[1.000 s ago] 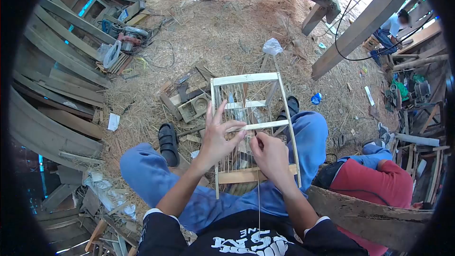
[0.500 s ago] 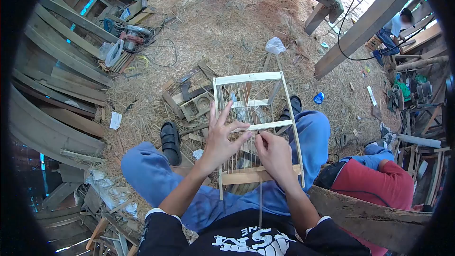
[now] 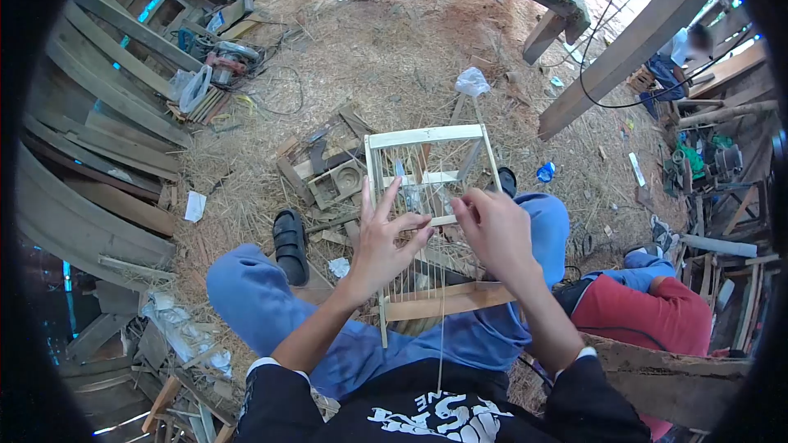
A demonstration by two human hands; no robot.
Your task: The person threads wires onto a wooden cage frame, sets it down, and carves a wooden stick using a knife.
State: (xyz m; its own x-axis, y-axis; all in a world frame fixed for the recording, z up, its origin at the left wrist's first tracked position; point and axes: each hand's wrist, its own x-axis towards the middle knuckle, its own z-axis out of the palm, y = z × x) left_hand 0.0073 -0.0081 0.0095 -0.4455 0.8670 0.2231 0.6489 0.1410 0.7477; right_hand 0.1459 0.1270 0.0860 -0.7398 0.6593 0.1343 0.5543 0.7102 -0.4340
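Note:
A light wooden frame (image 3: 427, 136) with crossbars lies over my lap, thin strands strung lengthwise across its left part. My left hand (image 3: 384, 238) is over the strands at the middle crossbar, thumb and index finger brought close together there, the other fingers raised; what they pinch is too small to make out. Just right of it, my right hand (image 3: 492, 226) is above the same crossbar with fingers curled and pressed together, their contents hidden. A thin strand (image 3: 442, 344) hangs from the frame down toward my shirt.
Wood scraps (image 3: 336, 180) lie on the straw-strewn ground beyond the frame. A power saw (image 3: 230, 61) is at the upper left. A person in red (image 3: 644, 312) is close on my right, beside a thick plank (image 3: 657, 373). Another person (image 3: 677, 57) sits at the upper right.
My right hand has risen and moved right and forward, away from the left thumb. The left hand stays at the middle crossbar. The view has shifted slightly.

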